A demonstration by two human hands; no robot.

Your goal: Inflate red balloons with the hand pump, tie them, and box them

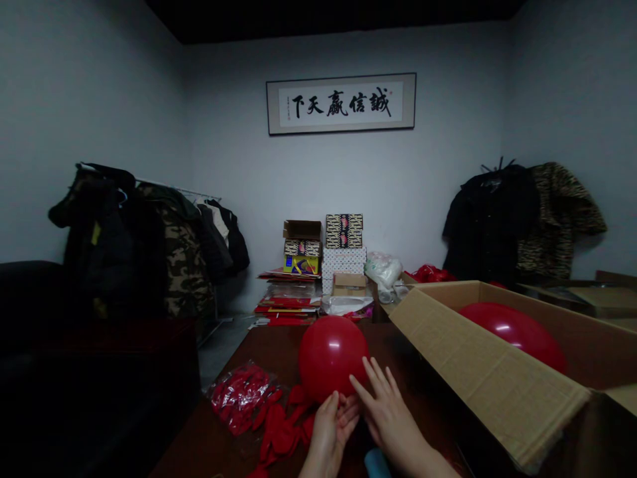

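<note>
A round, inflated red balloon is just above my hands over the dark table. My left hand is closed under it, thumb and fingers gathered at its lower end; the balloon's neck is hidden. Against the balloon's lower right side, my right hand has its fingers spread. Loose uninflated red balloons lie to the left of my left hand, beside a clear plastic bag of more red ones. Below my right hand, part of a blue cylindrical object shows.
On the right stands an open cardboard box with another inflated red balloon inside. Stacked boxes and flat packs are by the back wall. Coats hang on a rack at left; more jackets hang at right.
</note>
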